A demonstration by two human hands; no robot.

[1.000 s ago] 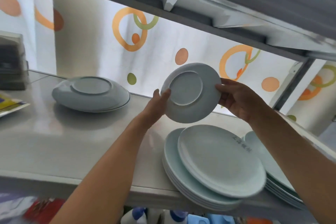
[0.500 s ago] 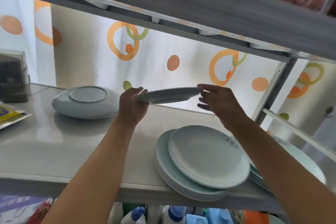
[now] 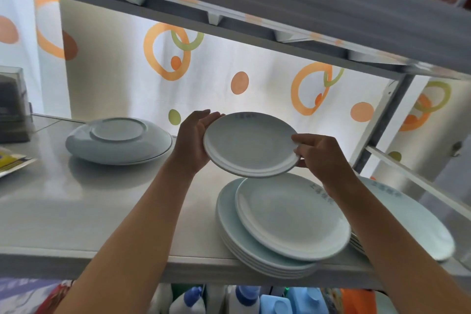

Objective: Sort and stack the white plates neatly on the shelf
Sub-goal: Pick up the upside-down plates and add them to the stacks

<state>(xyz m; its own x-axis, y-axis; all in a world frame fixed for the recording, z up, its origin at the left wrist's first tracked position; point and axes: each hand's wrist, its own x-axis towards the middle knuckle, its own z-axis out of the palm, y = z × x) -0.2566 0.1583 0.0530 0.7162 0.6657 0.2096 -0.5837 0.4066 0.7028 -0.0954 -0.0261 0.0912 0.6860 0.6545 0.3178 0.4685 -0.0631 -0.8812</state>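
Two hands hold one small white plate (image 3: pixel 251 144) face up in the air over the shelf (image 3: pixel 102 211), just above and behind the middle stack of plates (image 3: pixel 280 222), which serves as the landmark. Well to the left of that stack, an upturned pile of plates (image 3: pixel 118 140) rests bottom up on the shelf, and further left a dark box (image 3: pixel 12 104) stands at the shelf's end. Between the upturned pile and the stack, the left hand (image 3: pixel 193 140) cups the held plate's left rim from behind and below, its fingers (image 3: pixel 204 116) fairly straight and close together along the edge. To the right of the held plate, the right hand (image 3: pixel 321 158) pinches the right rim, fingers (image 3: pixel 302 139) curled over the top; the thumb's place is hidden. Right of the stack, a second pile (image 3: pixel 407 216) partly shows behind the right forearm. The step in hand seems to be setting this plate onto the stack. The top plate there sits off-centre, so the next move probably calls for lowering the plate level, centring it, then releasing both rims.
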